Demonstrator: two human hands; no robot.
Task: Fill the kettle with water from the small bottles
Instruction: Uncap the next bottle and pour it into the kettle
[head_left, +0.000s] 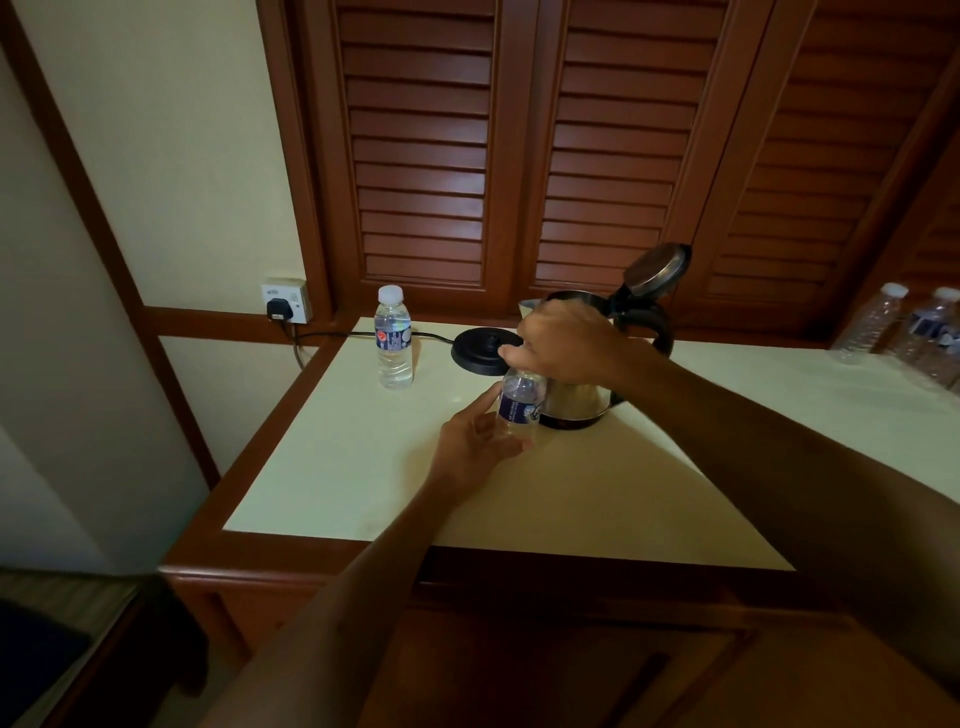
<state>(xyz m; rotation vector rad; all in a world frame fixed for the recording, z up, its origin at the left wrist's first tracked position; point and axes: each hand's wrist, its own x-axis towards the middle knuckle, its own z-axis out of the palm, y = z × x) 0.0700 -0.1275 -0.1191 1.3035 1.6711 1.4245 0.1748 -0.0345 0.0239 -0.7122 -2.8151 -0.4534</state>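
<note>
A small water bottle (519, 400) with a dark blue label stands just in front of the steel kettle (574, 400). My left hand (480, 441) grips its body from the left. My right hand (563, 340) is closed over its top, hiding the cap. The kettle sits on the cream counter (363, 467) off its base, with its lid (657, 267) flipped up and open. A second small bottle (394, 338), capped and full, stands upright to the left.
The black kettle base (480, 356) lies behind the held bottle, its cord running to a wall socket (285, 304). Several more bottles (909, 332) stand at the far right. Louvred wooden doors (519, 156) rise behind the counter.
</note>
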